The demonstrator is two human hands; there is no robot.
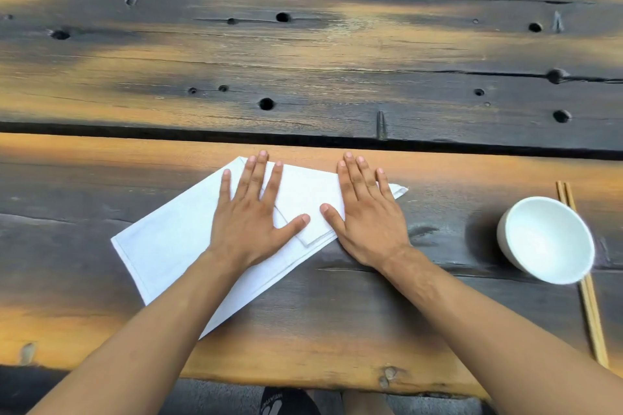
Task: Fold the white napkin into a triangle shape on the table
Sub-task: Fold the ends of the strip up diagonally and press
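Napkin's loose end: the white napkin (175, 246) lies on the near plank of the wooden table (303, 61), and its left part is unfolded, running down toward the table's near edge with no hand on it; a tug from the middle could drag this tail crooked, I'd say

Left hand: the left hand (251, 212) lies flat, palm down, fingers spread and gripping nothing, pressing the middle of the cloth; its thumb sits on the folded flap, so if it lifts too soon the flap may spring open

Overlapping flap: a folded layer shows between the two thumbs, its lower corner poking out near the cloth's near edge; the edges do not look matched there, and pressing a crease in now would likely lock in a lopsided triangle

Right hand: the right hand (365, 212) is also flat and splayed, holding nothing, with fingers on the right part of the napkin and the heel of the palm on bare wood; sliding it outward could push the narrow right tip into wrinkles

Bowl and chopsticks: a white bowl (546, 239) sits well to the right, with chopsticks (586, 296) passing beneath it; a wide sweep of the right forearm might knock them
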